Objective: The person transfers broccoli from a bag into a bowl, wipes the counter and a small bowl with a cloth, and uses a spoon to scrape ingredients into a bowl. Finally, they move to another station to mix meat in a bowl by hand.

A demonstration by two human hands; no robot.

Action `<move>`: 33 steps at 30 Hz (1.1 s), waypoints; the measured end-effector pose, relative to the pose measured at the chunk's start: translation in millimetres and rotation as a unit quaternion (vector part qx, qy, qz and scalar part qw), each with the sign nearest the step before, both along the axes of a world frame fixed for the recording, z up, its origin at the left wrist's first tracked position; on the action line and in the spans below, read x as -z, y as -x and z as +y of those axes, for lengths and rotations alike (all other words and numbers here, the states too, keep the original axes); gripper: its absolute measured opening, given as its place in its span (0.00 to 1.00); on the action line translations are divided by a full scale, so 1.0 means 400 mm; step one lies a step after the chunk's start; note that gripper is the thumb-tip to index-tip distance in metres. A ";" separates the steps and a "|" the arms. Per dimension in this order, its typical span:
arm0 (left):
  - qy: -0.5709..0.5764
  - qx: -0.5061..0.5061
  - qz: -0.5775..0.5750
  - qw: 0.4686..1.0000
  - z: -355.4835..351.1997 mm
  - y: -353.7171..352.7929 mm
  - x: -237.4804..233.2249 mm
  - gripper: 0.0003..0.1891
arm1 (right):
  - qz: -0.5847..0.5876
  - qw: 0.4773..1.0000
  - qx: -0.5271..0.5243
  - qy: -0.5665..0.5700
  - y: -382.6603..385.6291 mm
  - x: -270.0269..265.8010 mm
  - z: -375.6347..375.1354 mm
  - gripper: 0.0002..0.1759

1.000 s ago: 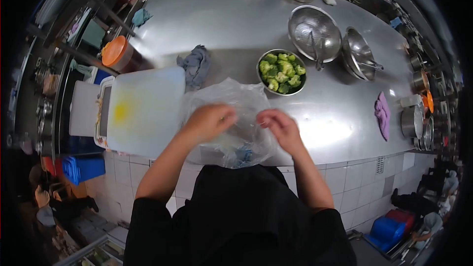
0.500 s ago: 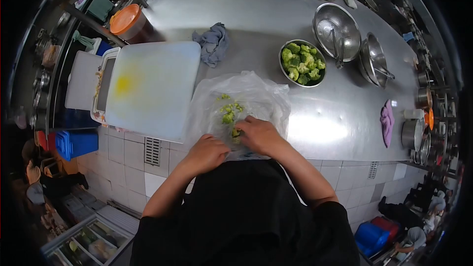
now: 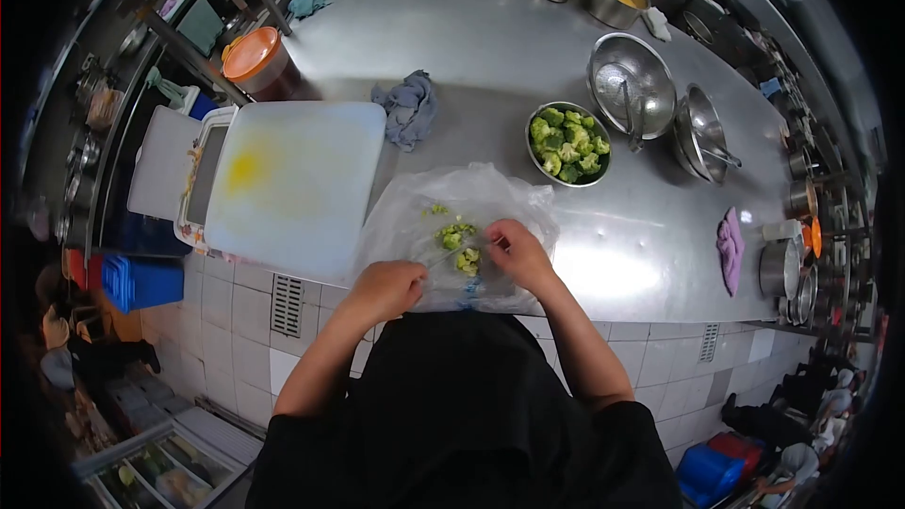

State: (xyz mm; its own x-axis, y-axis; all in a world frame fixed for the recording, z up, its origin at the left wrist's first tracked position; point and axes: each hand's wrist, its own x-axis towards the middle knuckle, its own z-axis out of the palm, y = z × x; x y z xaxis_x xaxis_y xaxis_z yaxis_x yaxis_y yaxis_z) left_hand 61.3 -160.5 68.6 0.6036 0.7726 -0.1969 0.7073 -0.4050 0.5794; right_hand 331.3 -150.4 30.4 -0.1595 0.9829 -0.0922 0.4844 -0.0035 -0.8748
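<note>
A clear plastic bag [image 3: 401,226] lies spread on the steel table in front of me, with small broccoli pieces [image 3: 456,235] on or inside it. My left hand [image 3: 388,287] is closed on the bag's near left side. Over its right side, my right hand [image 3: 518,253] has thumb and fingers pinched together. A thin edge of the film seems to run between both hands, above the broccoli. Beyond the bag, to the right, stands a metal bowl [image 3: 531,158] full of broccoli florets [image 3: 568,143].
On the left is a white cutting board [image 3: 302,188] with a yellow stain, near an orange-lidded container [image 3: 253,54]. A grey cloth [image 3: 407,108] lies behind the bag. Strainers [image 3: 632,85], a purple cloth [image 3: 730,250] and pots [image 3: 615,0] are to the right and back.
My right hand has moved right, off the broccoli pieces, and my hands are farther apart. The film is drawn between them. The whole view has shifted slightly.
</note>
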 end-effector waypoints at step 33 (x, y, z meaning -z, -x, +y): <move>0.231 -0.276 -0.253 0.898 0.142 -0.047 0.146 0.32 | -0.309 0.915 -0.184 -0.183 0.171 -0.021 -0.014 0.42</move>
State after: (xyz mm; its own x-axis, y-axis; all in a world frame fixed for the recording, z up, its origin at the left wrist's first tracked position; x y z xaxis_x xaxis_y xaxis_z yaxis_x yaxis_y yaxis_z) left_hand 79.9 -103.8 10.0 0.2562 0.8879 -0.3822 0.3260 0.2929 0.8989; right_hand 262.8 -155.9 38.9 -0.5152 0.8557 0.0480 0.7961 0.4986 -0.3430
